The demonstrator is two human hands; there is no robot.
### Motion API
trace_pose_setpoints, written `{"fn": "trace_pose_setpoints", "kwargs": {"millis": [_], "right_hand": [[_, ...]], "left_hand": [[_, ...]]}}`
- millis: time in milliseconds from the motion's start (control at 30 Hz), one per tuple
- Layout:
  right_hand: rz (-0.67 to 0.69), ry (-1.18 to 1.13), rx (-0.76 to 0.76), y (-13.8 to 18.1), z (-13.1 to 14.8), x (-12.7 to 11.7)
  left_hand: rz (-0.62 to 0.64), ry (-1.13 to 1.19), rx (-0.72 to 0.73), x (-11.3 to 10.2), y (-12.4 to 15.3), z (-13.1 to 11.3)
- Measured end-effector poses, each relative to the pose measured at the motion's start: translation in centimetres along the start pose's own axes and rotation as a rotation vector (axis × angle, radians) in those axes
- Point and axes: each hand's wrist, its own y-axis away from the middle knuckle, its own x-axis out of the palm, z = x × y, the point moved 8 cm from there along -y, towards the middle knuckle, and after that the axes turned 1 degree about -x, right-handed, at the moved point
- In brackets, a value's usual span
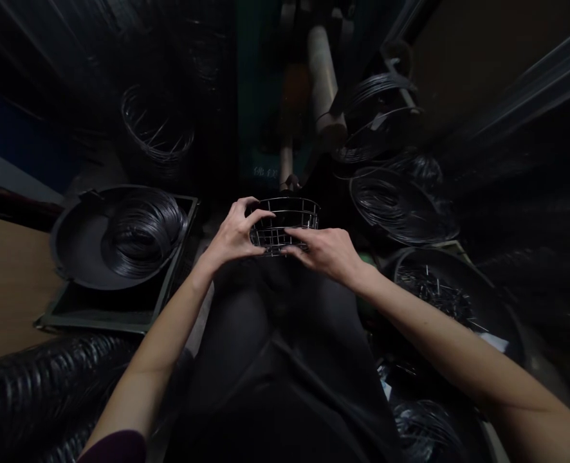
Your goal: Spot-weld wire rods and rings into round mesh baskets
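Gripping the left side of a round wire basket (294,211), the left hand (233,233) curls its fingers over the upper hoops, thumb set low. The right hand (328,249) pinches the near right side between fingers and thumb. The basket is held near the knees of dark trousers (237,341), before a dark green panel (258,96). Left: a wire coil (143,236) inside a shallow pan (78,247). Right: short wire pieces (432,294).

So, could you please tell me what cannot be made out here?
Head view: part of the round silver wire basket, behind the bare right hand.
Head view: the small white lettering, too blurred to read fully.
Head view: the rest of the dark purple sleeve, cut off by the bottom edge.
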Motion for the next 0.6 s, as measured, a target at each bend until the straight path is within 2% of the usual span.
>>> {"fn": "trace_pose_setpoints", "kwargs": {"millis": [100, 233, 600], "right_hand": [[0.041, 0.184, -0.075, 0.6, 0.7, 1.0], [0.050, 0.310, -0.089, 1.2, 0.7, 1.5], [0.039, 0.361, -0.096, 0.2, -1.7, 1.0]], "left_hand": [[0.000, 0.009, -0.006, 0.0, -0.5, -0.2], [0.003, 0.047, -0.036, 0.5, -1.0, -0.5], [0.029, 0.091, -0.046, 1.9, -3.7, 0.0]]}}
